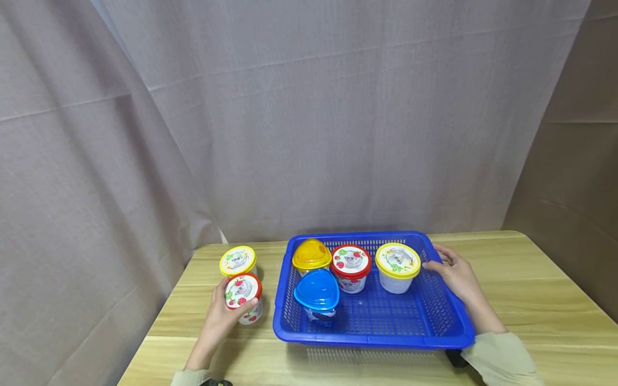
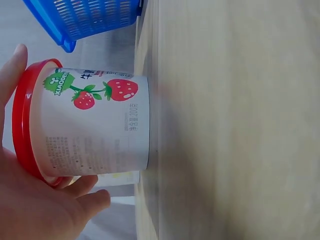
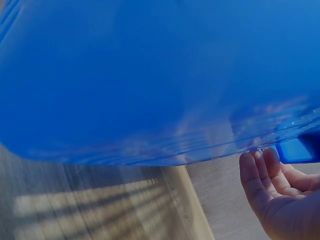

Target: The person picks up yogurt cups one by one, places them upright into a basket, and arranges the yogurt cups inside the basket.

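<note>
Head view: one blue basket on the worktop, holding four lidded tubs: yellow three-cornered tub, back left; blue three-cornered tub, in front of it; red-lidded tub, centre; yellow-lidded tub, right. Outside, left of the basket: one strawberry tub, red lid on, grasped by the left hand; one white tub, yellow lid, just behind it. Right hand grips the basket's right rim.

Left wrist view: strawberry tub, upright, lid between thumb and fingers; strawberries printed on its white side. Whether its base touches the worktop, cannot tell. Basket corner near it.

Right wrist view: basket's smooth blue surface fills the upper part; right hand's fingers curl at its edge.
</note>
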The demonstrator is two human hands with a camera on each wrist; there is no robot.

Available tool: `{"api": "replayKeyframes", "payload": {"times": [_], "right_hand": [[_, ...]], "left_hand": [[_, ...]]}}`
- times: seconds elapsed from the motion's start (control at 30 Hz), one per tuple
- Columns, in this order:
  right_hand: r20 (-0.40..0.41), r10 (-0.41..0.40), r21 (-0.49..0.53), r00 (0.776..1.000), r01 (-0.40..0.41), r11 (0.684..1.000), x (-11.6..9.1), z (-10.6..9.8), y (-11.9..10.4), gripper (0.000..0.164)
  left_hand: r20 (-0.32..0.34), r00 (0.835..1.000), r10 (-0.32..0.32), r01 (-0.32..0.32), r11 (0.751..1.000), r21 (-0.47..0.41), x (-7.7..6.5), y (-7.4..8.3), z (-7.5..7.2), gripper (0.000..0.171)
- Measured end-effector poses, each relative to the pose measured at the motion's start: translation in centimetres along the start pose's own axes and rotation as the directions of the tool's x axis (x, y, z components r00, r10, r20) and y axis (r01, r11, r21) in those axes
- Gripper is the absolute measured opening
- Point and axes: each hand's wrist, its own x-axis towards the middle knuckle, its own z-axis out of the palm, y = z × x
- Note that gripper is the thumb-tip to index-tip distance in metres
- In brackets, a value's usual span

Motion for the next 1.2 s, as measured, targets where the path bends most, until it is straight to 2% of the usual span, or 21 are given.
{"api": "replayKeyframes", "payload": {"times": [0.27, 0.5, 0.8, 1.2], "right_hand": [[0.002, -0.003, 0.005, 1.000, 0.003, 1.000, 0.16, -0.07, 0.18, 0.069], [-0.002, -0.007, 0.006, 1.000, 0.007, 1.000, 0.17, -0.07, 0.18, 0.069], [-0.003, -0.001, 0.017, 1.000, 0.001, 1.000, 0.03, 0.08, 0.22, 0.069], [-0.013, -0.014, 0.009, 1.000, 0.014, 1.000, 0.06, 0.11, 0.29, 0.068]], "left_hand": [[0.029, 0.999, -0.025, 0.026, 1.000, -0.007, 0.10, 0.05, -0.10, 0.115], [0.030, 1.000, -0.008, 0.007, 1.000, 0.009, 0.30, 0.32, -0.14, 0.117], [0.032, 0.999, -0.004, 0.004, 1.000, 0.014, 0.53, -0.37, -0.04, 0.119], [0.034, 0.999, 0.003, -0.004, 1.000, 0.029, 0.73, -0.51, -0.03, 0.119]]}}
